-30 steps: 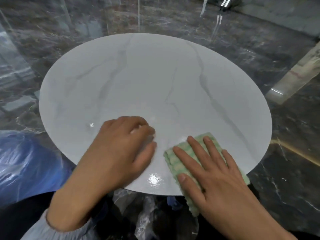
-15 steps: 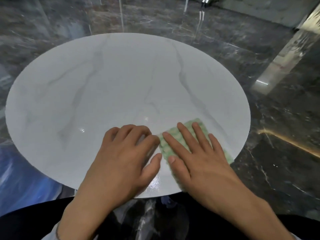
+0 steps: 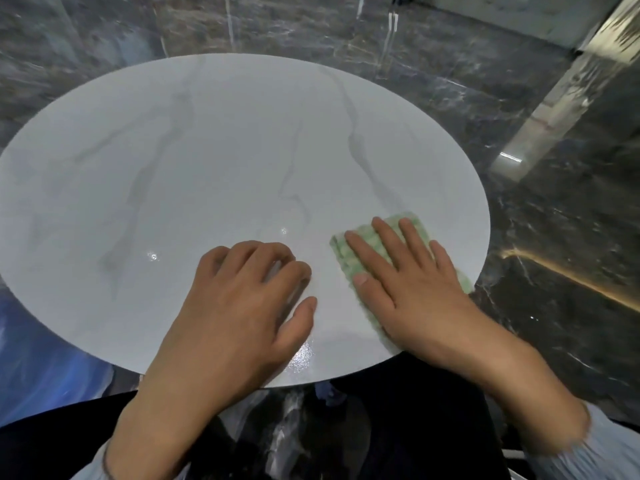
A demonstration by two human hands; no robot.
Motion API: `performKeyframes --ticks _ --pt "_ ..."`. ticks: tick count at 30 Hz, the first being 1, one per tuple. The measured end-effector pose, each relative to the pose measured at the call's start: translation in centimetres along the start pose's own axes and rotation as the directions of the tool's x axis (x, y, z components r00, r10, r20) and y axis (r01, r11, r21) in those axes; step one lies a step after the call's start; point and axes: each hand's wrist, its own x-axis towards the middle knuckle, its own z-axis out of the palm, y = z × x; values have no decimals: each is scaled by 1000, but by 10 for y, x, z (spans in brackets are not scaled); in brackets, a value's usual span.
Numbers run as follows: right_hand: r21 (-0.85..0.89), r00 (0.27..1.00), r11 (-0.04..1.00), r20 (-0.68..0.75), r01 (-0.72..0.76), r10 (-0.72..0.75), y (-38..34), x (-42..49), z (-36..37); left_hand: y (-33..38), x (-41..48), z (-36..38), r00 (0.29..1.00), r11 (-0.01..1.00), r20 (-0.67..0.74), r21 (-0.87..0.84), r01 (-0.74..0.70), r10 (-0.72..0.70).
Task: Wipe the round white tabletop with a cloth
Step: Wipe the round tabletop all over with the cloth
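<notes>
Leans over a round white bench (image 3: 207, 150) with faint grey veins running across it, seen from above.

Presses the right hand (image 3: 415, 289) flat on a green-and-white checked cloth (image 3: 346, 259), fingers straight and slightly spread, thumb out to the side, palm down. Pins the cloth to the bench near its near-right edge; one corner of the cloth pokes past the fingertips toward the bench's middle, another reaches the rim on the right.

Rests the left hand (image 3: 242, 306) on the bare surface at the near edge of the bench, just beside the cloth but apart from it. Keeps its fingers loosely bent with the tips down on the surface and the thumb lying alongside, with nothing seen in its grasp.

Wears pale blue sleeves: right sleeve (image 3: 609, 445) and left sleeve (image 3: 93, 469), both below the near edge of the bench.

Around the bench, a glossy dark marble floor (image 3: 554, 220) with pale veining. To the right of the bench, a thin gold streak of light (image 3: 561, 275) on that floor; beyond the bench's far-right side, a pale slanted column (image 3: 554, 98). Under the bench's near-left edge, a blurred blue patch (image 3: 34, 358), too smeared to identify.
</notes>
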Motion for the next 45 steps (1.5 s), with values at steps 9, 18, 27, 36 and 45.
performKeyframes --ticks 9,18,27,36,45 --pt "-13 1000 1000 -8 3 -3 23 -5 -6 -3 -2 6 1000 1000 -26 -5 -17 17" --pt "-92 994 991 43 -93 97 14 19 -4 -2 -2 5 999 1000 -32 -7 -21 21" --pt "5 982 983 -19 186 -186 13 -24 -3 -4 -3 7 999 999 -36 -1 -38 38" --pt "-79 977 974 9 -210 212 76 48 -28 -2 -2 3 999 1000 -30 -7 -28 27" --pt "10 974 975 -21 224 -223 -4 -26 4 -4 -1 4 999 999 -17 -19 -31 30"
